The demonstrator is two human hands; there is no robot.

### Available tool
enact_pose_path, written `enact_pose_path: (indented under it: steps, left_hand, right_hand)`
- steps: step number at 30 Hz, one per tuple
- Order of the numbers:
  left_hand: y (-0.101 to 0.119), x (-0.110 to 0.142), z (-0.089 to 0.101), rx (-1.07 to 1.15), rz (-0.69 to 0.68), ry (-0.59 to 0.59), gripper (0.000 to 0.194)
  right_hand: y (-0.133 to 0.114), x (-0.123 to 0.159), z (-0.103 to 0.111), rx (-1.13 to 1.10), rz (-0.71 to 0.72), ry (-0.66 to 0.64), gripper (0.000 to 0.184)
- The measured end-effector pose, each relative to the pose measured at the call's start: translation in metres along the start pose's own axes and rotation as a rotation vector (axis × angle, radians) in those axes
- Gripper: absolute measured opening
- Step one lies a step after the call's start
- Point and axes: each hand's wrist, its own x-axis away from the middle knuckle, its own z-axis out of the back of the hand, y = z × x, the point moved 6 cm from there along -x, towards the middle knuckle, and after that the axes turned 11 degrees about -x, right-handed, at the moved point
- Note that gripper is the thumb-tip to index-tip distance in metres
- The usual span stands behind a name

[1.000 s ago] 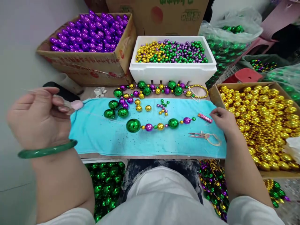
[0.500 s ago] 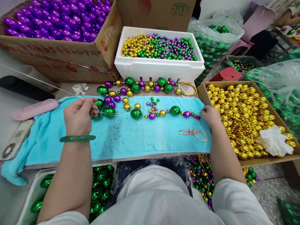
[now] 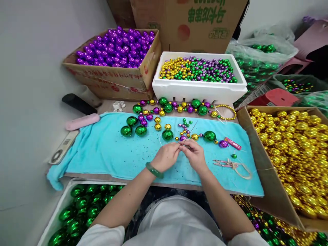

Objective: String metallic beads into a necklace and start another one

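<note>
Over the middle of the blue towel (image 3: 115, 157), my left hand (image 3: 167, 155) and my right hand (image 3: 194, 155) meet at the fingertips, both closed in a pinch. A thin dark needle (image 3: 193, 127) slants up and right from between them; my right fingers appear to grip it. What my left fingers pinch is hidden. A thin white thread (image 3: 160, 139) loops beside my left hand. Just beyond my hands lies a row of beads, with a large green bead (image 3: 209, 136), a gold bead (image 3: 194, 136) and a purple bead (image 3: 223, 144). Small loose beads (image 3: 184, 125) cluster behind.
Snips (image 3: 225, 163) and a red strip (image 3: 232, 143) lie right. Large green beads (image 3: 140, 130) sit left, before a finished-looking strand (image 3: 167, 107). Around stand a purple-bead box (image 3: 102, 77), a white foam box (image 3: 200, 90) and a gold-bead box (image 3: 271, 181). Green beads fill a tray below left.
My hands were wide apart, with thread stretched from my left hand; they have come together at the middle. The view has shifted left. A small green bead now lies near the snips.
</note>
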Motion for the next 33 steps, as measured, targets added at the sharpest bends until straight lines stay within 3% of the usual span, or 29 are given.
enact_pose_path:
  steps: [5,8,11,15,17,19,21,23,27,33]
  left_hand:
    - [-0.011,0.008,-0.012,-0.005,0.020,-0.134,0.025]
    - [-0.014,0.008,-0.013,0.086,-0.011,-0.132,0.025]
    - [-0.015,0.005,-0.007,0.189,-0.021,-0.113,0.025]
    - [-0.026,-0.003,0.016,0.331,0.120,-0.113,0.034]
    - [-0.038,-0.015,0.034,0.327,0.218,-0.031,0.034]
    - [-0.051,-0.035,0.052,0.208,0.278,0.130,0.031]
    - [-0.055,-0.060,0.059,-0.006,0.224,0.233,0.027]
    - [-0.055,-0.089,0.046,-0.184,0.117,0.148,0.024]
    - [-0.065,-0.128,0.005,-0.341,0.075,-0.112,0.027]
    - [-0.061,-0.142,-0.020,-0.330,0.135,-0.169,0.026]
  right_hand:
    - [0.017,0.016,0.001,0.022,-0.013,0.025,0.014]
    - [0.025,0.023,0.002,-0.126,-0.142,0.061,0.023]
    - [0.031,0.026,0.003,-0.399,-0.329,0.115,0.031]
    - [0.024,0.024,0.010,-0.560,-0.384,0.133,0.034]
    - [0.021,0.024,0.012,-0.574,-0.400,0.101,0.031]
    - [0.021,0.028,0.012,-0.593,-0.419,0.074,0.030]
    - [0.022,0.032,0.012,-0.613,-0.437,0.077,0.028]
    - [0.023,0.037,0.014,-0.605,-0.455,0.087,0.025]
    - [0.024,0.040,0.028,-0.501,-0.439,0.147,0.019]
    - [0.026,0.038,0.053,-0.383,-0.406,0.254,0.017]
